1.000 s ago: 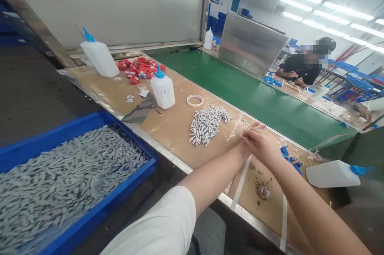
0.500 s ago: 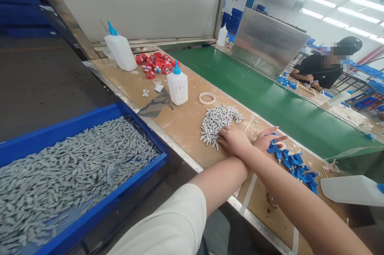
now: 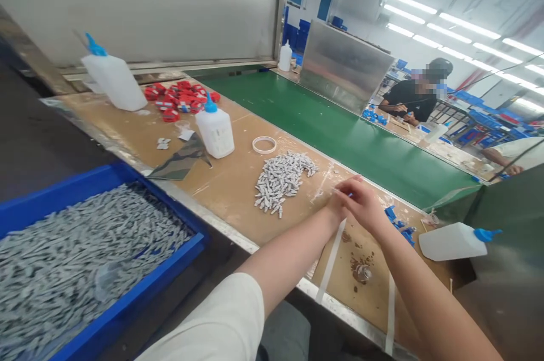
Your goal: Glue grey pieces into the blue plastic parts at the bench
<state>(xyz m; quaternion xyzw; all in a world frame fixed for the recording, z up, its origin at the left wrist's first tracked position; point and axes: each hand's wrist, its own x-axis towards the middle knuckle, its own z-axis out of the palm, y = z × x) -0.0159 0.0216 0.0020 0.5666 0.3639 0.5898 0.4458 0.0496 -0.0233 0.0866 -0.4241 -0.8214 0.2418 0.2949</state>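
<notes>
My left hand (image 3: 339,202) and my right hand (image 3: 363,202) meet above the brown worktop, beside the grey pile. Bent fingers of my right hand close in over my left hand, whose fingers are mostly hidden. A speck of blue shows between the hands; its shape is too small to make out. Small grey pieces (image 3: 280,179) lie heaped to the left of the hands. Blue pieces (image 3: 399,226) lie to the right, partly behind my right forearm.
A blue bin (image 3: 187,247) of grey pieces stands at left. White bottles (image 3: 216,131) (image 3: 114,83) (image 3: 450,242), red pieces (image 3: 182,99) and a tape ring (image 3: 264,145) rest on the worktop (image 3: 238,202). Beyond runs a green belt (image 3: 314,123); a person (image 3: 410,97) works across it.
My right hand has left the grey pile and moved right to my left hand. My left hand has drawn back from the blue pieces. The view has shifted right.
</notes>
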